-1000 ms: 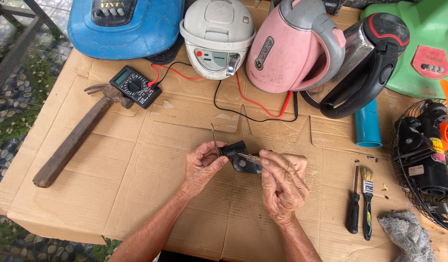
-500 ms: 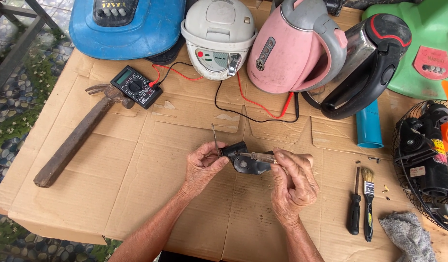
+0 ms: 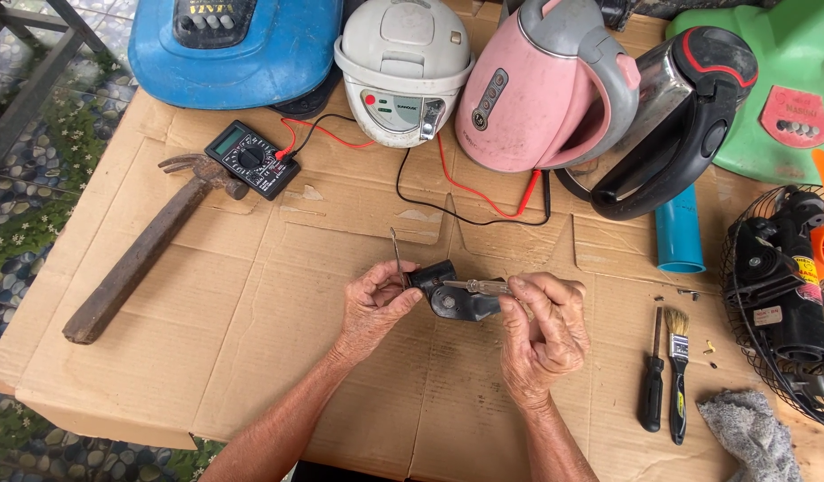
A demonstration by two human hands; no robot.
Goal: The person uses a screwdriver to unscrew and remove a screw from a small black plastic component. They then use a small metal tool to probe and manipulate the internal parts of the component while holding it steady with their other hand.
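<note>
From the head camera, both hands meet over a sheet of cardboard (image 3: 251,295) spread as a work surface. The left hand (image 3: 374,303) is closed around one end of a small black part (image 3: 452,293), thumb and fingers pinching it, with a thin metal rod (image 3: 397,257) sticking up just beside the fingers. The right hand (image 3: 541,326) is curled around a screwdriver (image 3: 479,286) with a clear handle; its tip lies on the black part, between the two hands.

Beyond the left hand, well apart, lie a hammer (image 3: 140,254) with a wooden handle and a black meter (image 3: 251,159) with red and black leads (image 3: 470,192) running across the cardboard. Farther out from both hands stand a blue appliance (image 3: 238,49), a white cooker (image 3: 403,67), a pink kettle (image 3: 541,85) and a steel kettle with a black handle (image 3: 689,116).

To the outside of the right hand lie a black screwdriver (image 3: 653,379) and a small paintbrush (image 3: 676,375) side by side, a grey rag (image 3: 747,433) near them, a blue tube (image 3: 678,232), and a fan motor inside a wire guard (image 3: 782,286). A green fan base (image 3: 787,80) sits past that.
</note>
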